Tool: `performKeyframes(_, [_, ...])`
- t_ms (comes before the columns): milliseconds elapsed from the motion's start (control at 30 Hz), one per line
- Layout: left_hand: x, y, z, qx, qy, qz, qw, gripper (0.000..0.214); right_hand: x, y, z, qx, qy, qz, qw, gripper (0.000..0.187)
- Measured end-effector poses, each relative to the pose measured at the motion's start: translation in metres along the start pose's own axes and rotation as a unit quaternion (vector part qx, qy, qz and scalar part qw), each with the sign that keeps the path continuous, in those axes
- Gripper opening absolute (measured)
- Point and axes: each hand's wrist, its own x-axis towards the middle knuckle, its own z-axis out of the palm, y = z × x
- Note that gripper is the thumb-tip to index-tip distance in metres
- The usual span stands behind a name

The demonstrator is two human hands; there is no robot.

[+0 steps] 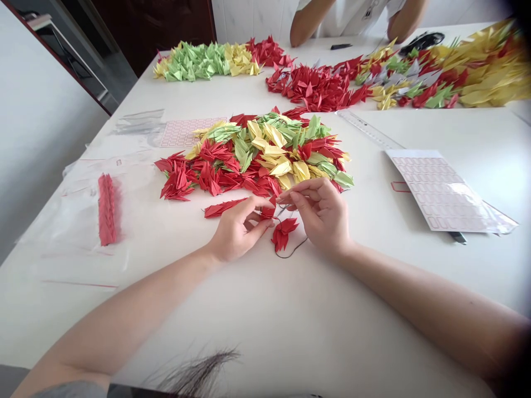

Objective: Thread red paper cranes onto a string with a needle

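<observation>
Paper piece [268, 210], folded and red, is above the desk [257, 320], just in front of the mixed pile [249, 152]. Left hand [238, 229] pinches it between thumb and fingers. Right hand [319, 215] is right beside it, thumb and fingertips drawn in close. A slim grey sliver [283, 210], maybe a needle, sits at those fingertips; too small and half covered, so can't tell if it's actually gripped.

Handling, my read: nearly weightless, so grip force is a non-issue. Crisp along the folds, soft across the flat faces. Will crease or crush if squeezed hard, could tear at a thin tip. Dry matte paper, so low slip risk. Best hold: light two-sided pinch on the thick folded body, off the pointed ends.

Dark thread [286, 257] loops down past the red cluster [284, 233], which lies below and between the hands. Thread looks limp, likely to snag on paper points; keep slack clear of the fingers. Cluster has splayed tips: take it at the gathered middle, not by a petal.

Red bundle [223, 208] lies just left of the left hand, partly behind it. Same paper by the look, so lift along its length to avoid fanning it.
</observation>
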Motion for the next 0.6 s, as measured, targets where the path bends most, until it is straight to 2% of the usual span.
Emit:
performKeyframes(167, [0.0041,-0.0032,-0.0001,-0.089,0.025,-0.096,0.991,0.033,0.0006,-0.0003,-0.0013,0.022,0.02,-0.022,0.999,0.016])
performKeyframes(300, [0.0069,-0.0071,-0.002,-0.123,0.04,-0.123,0.984,0.031,-0.0022,-0.0031,-0.0029,-0.002,0.007,-0.061,0.998,0.003])
performKeyframes(433, [0.0086,-0.0081,-0.0046,-0.12,0.042,-0.119,0.985,0.032,-0.0031,-0.0049,-0.005,-0.05,-0.024,-0.137,0.989,0.019])
performKeyframes(600, [0.0101,-0.0083,-0.0071,-0.127,0.047,-0.121,0.983,0.035,-0.0002,-0.0038,-0.0077,-0.095,-0.046,-0.247,0.963,0.037])
